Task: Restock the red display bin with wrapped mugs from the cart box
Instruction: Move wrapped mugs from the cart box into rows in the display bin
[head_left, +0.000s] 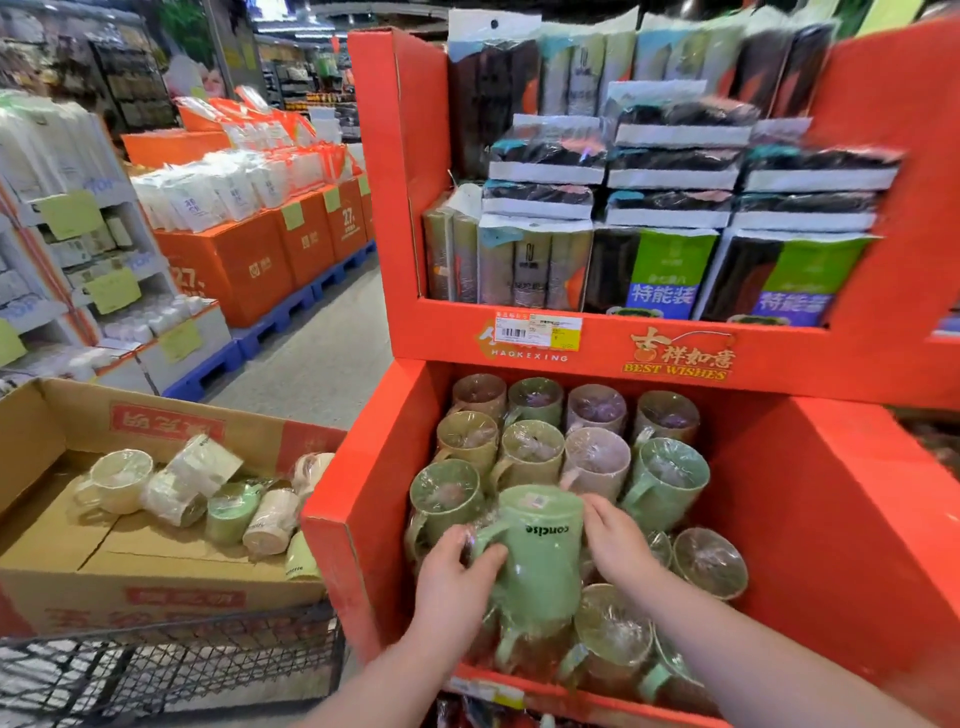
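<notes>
On the left, a brown corrugated cardboard box (156, 551) sits on a black wire cart (171, 660). A handful of film-wrapped cream and green mugs (122, 480) lie loose on their sides in it, so there is stock left to move. Just beside it stands the red cardboard display bin (358, 467), its back rows filled with wrapped mugs standing mouth-up (530, 447) in tan, green and pinkish tones. The front rows are looser and less orderly. Over the front of the bin the person holds a pale green wrapped mug lettered "concise" (540, 551) between both hands. The left hand (452, 582) has its fingers curled round the handle side, and the right hand (618, 540) is clasped against the opposite wall. The mug is turned base-up with a sticker showing on top. It may be resting on another green mug beneath it, though the glare on the film makes that hard to tell. I take this to be the placing step: the mug is already inside the bin but not yet settled. The next move looks like easing it down into a gap in the front row, clear of its neighbours' handles, then letting go and reaching back to the box.
</notes>
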